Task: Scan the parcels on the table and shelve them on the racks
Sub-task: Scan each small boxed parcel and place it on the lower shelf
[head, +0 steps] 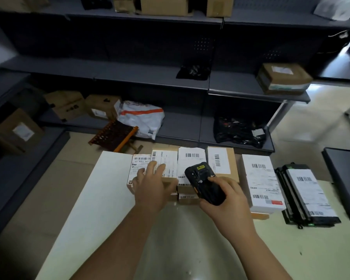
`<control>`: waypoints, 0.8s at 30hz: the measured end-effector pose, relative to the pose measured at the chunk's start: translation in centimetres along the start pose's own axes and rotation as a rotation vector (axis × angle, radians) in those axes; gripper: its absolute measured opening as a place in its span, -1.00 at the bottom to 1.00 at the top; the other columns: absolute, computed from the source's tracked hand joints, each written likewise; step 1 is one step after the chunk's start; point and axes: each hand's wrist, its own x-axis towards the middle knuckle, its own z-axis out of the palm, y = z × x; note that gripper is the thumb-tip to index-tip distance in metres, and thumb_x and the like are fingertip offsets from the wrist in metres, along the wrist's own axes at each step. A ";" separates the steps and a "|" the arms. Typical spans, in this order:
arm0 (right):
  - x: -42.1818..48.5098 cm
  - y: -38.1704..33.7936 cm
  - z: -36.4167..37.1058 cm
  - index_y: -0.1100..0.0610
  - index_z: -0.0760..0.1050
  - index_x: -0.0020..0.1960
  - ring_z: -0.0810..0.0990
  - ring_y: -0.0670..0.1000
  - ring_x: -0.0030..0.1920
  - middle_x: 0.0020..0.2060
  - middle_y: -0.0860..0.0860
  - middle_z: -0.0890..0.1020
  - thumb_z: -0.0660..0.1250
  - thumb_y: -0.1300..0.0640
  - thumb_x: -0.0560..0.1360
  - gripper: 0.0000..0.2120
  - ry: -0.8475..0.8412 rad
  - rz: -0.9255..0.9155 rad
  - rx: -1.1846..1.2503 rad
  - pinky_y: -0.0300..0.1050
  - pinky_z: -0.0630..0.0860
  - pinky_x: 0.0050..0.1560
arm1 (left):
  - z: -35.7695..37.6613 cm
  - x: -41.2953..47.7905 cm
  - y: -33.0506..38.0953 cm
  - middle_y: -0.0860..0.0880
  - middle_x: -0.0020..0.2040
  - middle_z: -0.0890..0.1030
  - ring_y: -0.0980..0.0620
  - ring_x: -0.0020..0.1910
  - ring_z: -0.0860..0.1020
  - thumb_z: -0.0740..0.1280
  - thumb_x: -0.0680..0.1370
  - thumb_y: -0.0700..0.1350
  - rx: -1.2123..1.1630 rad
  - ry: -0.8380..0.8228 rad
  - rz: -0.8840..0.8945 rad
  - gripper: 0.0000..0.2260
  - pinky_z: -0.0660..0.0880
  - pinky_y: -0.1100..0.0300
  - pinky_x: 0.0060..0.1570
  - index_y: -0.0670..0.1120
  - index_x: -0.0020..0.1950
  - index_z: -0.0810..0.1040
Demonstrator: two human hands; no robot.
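At the table's [101, 199] far edge, left hand [152, 185] spreads flat on a cardboard parcel [167, 158]; right hand [229, 201] grips a black scanner [202, 178].

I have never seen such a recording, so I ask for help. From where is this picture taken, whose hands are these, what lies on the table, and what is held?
There is no machine: a person wears a camera on the head, looking down at their bare hands. The right hand holds a black handheld scanner, fingers curled round it. The left hand rests with straight fingers on a small labelled parcel. More labelled parcels lie in a row on the table, with a black parcel at the right end. Behind stand dark racks with boxes and bags.
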 end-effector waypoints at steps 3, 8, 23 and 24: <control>1.0 0.8 0.3 -0.07 0.58 0.20 0.48 -0.18 0.09 0.14 -0.16 0.51 0.57 0.08 0.22 -0.44 0.003 0.000 0.005 -0.41 0.34 0.06 | 0.9 0.7 0.3 0.07 0.50 0.23 -0.08 0.37 0.29 0.25 0.48 0.34 -0.017 0.002 -0.027 -0.44 0.33 -0.14 0.28 0.11 0.41 0.40; 1.2 0.9 0.5 -0.09 0.57 0.20 0.47 -0.22 0.08 0.14 -0.19 0.51 0.59 0.04 0.22 -0.44 0.000 0.001 -0.006 -0.38 0.36 0.05 | 1.0 0.2 0.2 -0.01 0.46 0.27 -0.09 0.35 0.31 0.36 0.44 0.17 -0.080 0.047 -0.045 -0.47 0.38 -0.06 0.24 0.00 0.36 0.46; -1.9 -6.9 -4.2 -0.16 0.54 0.20 0.50 -0.15 0.07 0.14 -0.21 0.47 0.51 -0.04 0.23 -0.47 0.110 -0.068 -0.046 -0.12 0.50 0.10 | -6.3 -2.8 0.7 0.02 0.37 0.30 -0.06 0.33 0.29 0.42 0.43 0.16 -0.174 0.299 0.180 -0.51 0.44 -0.10 0.22 0.00 0.30 0.49; -2.1 -7.9 -5.0 -0.16 0.54 0.21 0.49 -0.16 0.08 0.14 -0.21 0.46 0.51 -0.03 0.24 -0.47 0.126 -0.085 -0.048 -0.17 0.48 0.09 | -7.8 -2.9 1.2 0.01 0.38 0.30 -0.06 0.34 0.27 0.42 0.43 0.15 -0.190 0.332 0.218 -0.51 0.42 -0.09 0.25 -0.01 0.30 0.48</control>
